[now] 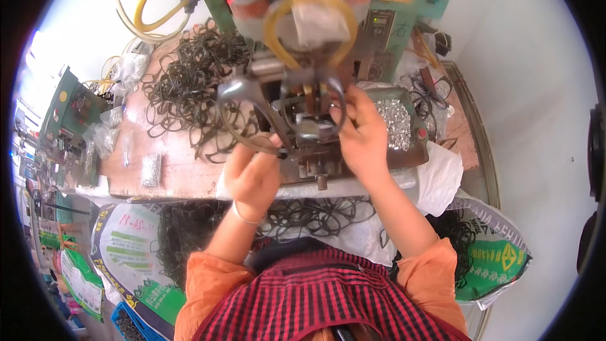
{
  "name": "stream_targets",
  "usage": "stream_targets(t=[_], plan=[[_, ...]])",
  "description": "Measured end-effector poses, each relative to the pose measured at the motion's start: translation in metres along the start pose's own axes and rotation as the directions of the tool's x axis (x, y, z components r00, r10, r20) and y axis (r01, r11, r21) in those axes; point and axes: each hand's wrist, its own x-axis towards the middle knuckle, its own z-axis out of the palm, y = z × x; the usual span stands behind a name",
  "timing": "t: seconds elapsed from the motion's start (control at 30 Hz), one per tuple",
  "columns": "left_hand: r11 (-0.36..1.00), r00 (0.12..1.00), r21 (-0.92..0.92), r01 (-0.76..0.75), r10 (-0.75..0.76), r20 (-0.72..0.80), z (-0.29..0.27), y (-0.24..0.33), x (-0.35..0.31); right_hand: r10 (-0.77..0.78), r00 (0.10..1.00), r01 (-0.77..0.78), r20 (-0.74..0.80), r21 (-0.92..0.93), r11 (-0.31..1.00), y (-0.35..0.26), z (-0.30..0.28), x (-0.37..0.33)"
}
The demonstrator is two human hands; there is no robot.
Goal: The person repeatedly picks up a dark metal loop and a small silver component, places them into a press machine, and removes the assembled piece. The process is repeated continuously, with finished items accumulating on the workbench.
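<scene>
My left hand [254,173] is closed at the front left of a green press [424,19]. Its fingers pinch the end of a thin dark looped band [238,131], which curves up toward the machine. My right hand [363,136] reaches to the right side of the press's work spot [315,129]. Its thumb and fingers are bent together there; what they hold, if anything, is blurred and partly hidden. A tray [418,155] of small shiny metal pieces [396,126] sits just right of that hand.
A big tangle of dark loops [192,79] lies left of the press. A small clear bag [151,170] rests on the wooden table [129,180]. Woven sacks [126,246] and more dark loops [315,215] are below the table edge. Yellow hoses [148,25] hang at upper left.
</scene>
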Motion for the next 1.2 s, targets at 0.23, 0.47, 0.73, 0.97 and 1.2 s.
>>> stream_targets(t=[0.23,0.47,0.73,0.97,1.2], plan=[[0.759,0.661,-0.355,-0.546,0.13,-0.739,-0.097,0.045,0.063,0.153,0.976,-0.177,0.156,0.156,0.972,-0.026,0.006,0.008],[0.988,0.984,0.009,0.156,-0.155,-0.085,-0.06,0.002,0.009,0.044,0.986,-0.041,0.16,-0.02,0.999,-0.035,0.0,0.0],[0.916,0.934,-0.381,0.125,-0.238,-0.266,-0.005,-0.01,0.03,0.032,0.999,-0.032,-0.014,-0.042,0.999,-0.034,0.014,-0.006],[0.905,0.937,-0.424,0.031,-0.175,-0.303,-0.012,-0.01,0.049,0.058,0.989,-0.062,-0.138,-0.024,0.998,-0.018,0.005,-0.016],[0.976,0.971,-0.188,-0.106,0.06,-0.233,0.007,-0.039,0.071,-0.235,0.971,0.103,0.039,-0.958,0.267,0.068,-0.092,0.001]])
